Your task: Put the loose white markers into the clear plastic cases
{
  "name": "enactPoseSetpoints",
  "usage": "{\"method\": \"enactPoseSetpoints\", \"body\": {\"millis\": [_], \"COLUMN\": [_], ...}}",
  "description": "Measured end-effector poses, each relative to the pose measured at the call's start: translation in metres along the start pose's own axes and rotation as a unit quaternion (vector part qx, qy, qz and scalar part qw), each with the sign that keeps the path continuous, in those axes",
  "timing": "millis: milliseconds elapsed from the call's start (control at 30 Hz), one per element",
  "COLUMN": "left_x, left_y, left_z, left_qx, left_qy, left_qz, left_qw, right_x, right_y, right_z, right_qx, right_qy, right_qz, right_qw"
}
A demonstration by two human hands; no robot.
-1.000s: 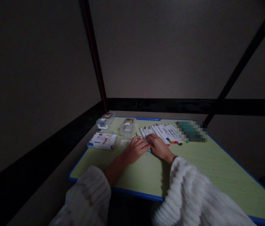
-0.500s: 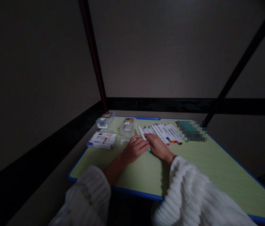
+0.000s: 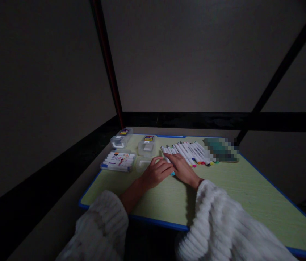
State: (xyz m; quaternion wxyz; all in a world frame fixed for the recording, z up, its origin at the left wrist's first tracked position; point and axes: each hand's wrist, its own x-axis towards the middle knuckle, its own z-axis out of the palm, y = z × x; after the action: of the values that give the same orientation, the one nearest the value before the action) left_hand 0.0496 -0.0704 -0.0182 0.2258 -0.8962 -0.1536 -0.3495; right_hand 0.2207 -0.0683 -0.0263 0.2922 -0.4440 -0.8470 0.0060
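Observation:
At the left end of a row of white markers (image 3: pixel 187 151) lies a marker with a light blue cap (image 3: pixel 172 173), its cap end toward me. My left hand (image 3: pixel 156 172) has its fingers bent and closed about the lower part of this marker, hiding most of it. My right hand (image 3: pixel 183 170) lies over the near part of the row, fingers stretched across to the same marker and touching it. Its palm covers the cap ends of several neighbouring markers. Left of my left hand sits a low clear plastic tray (image 3: pixel 142 165).
On the left are a clear case of markers (image 3: pixel 118 161) and two clear boxes with labels, one at the far corner (image 3: pixel 121 140) and one nearer the row (image 3: pixel 146 146). A green, partly pixelated flat object (image 3: pixel 220 149) lies right. The table (image 3: pixel 239 203) has a blue edge.
The light-blue-capped marker has shifted slightly right, closer to the row. My left hand has moved a little right with it; my right hand has barely moved.

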Motion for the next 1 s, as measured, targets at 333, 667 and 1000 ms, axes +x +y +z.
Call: {"method": "enactPoseSetpoints", "body": {"millis": [333, 667, 1000], "left_x": [0.0018, 0.0045, 0.0054], "left_y": [0.0025, 0.0007, 0.0026], "left_z": [-0.0007, -0.0016, -0.002], "left_qx": [-0.022, -0.051, -0.084], "left_qy": [0.011, 0.004, -0.013], "left_qz": [-0.028, -0.113, -0.124], "left_qw": [0.999, 0.992, 0.989], "right_x": [-0.0006, 0.0004, 0.0001], "right_y": [-0.0013, 0.001, -0.0004], "right_z": [-0.0001, -0.0024, -0.0037], "right_qx": [-0.01, -0.005, -0.002], "right_qy": [-0.002, 0.044, 0.09], "right_qz": [0.002, 0.013, 0.021], "right_qw": [1.0, 0.999, 0.996]}}
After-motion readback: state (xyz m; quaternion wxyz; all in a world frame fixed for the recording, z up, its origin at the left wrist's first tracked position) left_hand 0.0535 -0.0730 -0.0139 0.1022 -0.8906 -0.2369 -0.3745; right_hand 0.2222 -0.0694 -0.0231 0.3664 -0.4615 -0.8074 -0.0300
